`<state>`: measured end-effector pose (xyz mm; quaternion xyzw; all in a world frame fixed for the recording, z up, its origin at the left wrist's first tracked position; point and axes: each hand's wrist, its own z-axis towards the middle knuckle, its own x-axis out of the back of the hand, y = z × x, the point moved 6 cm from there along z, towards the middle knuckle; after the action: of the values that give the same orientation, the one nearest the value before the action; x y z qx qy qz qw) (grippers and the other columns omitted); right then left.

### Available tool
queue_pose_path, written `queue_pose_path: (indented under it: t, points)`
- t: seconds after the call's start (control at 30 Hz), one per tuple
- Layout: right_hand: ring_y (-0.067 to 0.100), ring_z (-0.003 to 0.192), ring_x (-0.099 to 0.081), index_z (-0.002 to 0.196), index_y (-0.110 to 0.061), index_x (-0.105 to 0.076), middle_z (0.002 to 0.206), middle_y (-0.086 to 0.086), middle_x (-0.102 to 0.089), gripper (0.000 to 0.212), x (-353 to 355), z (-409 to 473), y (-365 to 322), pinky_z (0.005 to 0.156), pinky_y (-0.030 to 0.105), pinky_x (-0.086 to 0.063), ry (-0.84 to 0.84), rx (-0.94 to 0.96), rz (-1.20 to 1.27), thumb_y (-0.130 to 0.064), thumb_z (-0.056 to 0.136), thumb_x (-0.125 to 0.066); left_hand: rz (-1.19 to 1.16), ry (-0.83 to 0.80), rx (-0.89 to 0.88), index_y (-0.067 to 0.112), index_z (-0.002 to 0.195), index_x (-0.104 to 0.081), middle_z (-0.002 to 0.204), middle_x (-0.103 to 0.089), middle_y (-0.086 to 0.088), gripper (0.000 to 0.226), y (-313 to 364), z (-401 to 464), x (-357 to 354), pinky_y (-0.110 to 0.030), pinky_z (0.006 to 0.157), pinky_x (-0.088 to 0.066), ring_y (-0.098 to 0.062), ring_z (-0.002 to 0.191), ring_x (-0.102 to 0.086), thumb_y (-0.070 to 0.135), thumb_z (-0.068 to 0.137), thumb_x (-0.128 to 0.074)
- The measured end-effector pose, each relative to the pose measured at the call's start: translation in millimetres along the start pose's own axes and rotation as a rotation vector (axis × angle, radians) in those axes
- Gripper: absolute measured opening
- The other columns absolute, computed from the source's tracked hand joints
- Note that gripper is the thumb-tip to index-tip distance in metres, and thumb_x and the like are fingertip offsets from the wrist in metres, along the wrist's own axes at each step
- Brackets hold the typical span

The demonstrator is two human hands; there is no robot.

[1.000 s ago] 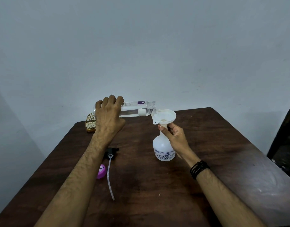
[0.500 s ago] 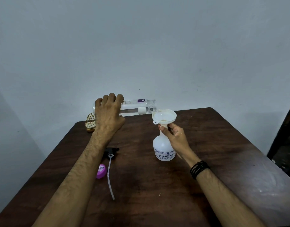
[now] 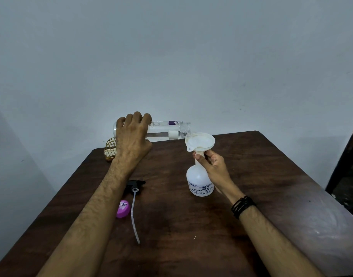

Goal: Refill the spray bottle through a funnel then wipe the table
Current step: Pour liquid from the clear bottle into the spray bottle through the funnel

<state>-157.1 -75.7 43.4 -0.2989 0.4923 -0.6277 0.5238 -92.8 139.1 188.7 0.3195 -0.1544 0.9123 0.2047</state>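
L hand (image 3: 132, 136) grips clear bottle (image 3: 167, 130) on its side, mouth at funnel (image 3: 200, 141) rim. R hand (image 3: 212, 166) pinches funnel stem atop white spray bottle (image 3: 198, 179) — upright mid table (image 3: 271, 166). Spray head w/ tube (image 3: 134, 198) and pink cap (image 3: 123, 208) lie near-left — apart.

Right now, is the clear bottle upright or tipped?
Tipped. The clear bottle lies about level in the left hand, open mouth at the funnel rim. Liquid pools along its lower side; no stream discernible.
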Motion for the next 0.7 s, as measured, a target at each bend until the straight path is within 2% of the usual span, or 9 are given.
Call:
queue_pose_path:
  t: [0.33,0.47,0.7]
  points:
    - [0.013,0.116,-0.068,0.118,-0.024,-0.069,0.118,-0.004,-0.075,0.023,0.5,1.0,1.7,0.1,0.029,-0.052,0.002,0.006,0.013,-0.018,0.096,-0.067,0.008,0.039,-0.025,0.011,0.104,-0.06,0.091,-0.057,-0.009,0.048,0.8,2.8,4.4,-0.046,0.086,-0.041,-0.031,0.082,-0.054,0.002,0.057,-0.066]
    - [0.011,0.115,-0.068,0.113,-0.029,-0.07,0.116,-0.005,-0.076,0.02,-0.1,0.5,-0.1,0.098,0.025,-0.052,0.001,0.006,0.018,-0.018,0.096,-0.067,0.013,0.042,-0.027,0.011,0.105,-0.06,0.092,-0.057,-0.008,0.05,0.3,5.0,4.5,-0.046,0.087,-0.04,-0.031,0.083,-0.054,0.0,0.056,-0.066]
    - [0.011,0.117,-0.067,0.114,-0.029,-0.07,0.118,-0.005,-0.075,0.021,0.0,0.5,-0.4,0.102,0.029,-0.051,0.001,0.001,0.012,-0.018,0.096,-0.068,0.018,0.048,-0.031,0.011,0.105,-0.059,0.093,-0.056,-0.008,0.052,0.6,8.3,7.7,-0.046,0.088,-0.04,-0.031,0.083,-0.053,-0.002,0.055,-0.062]
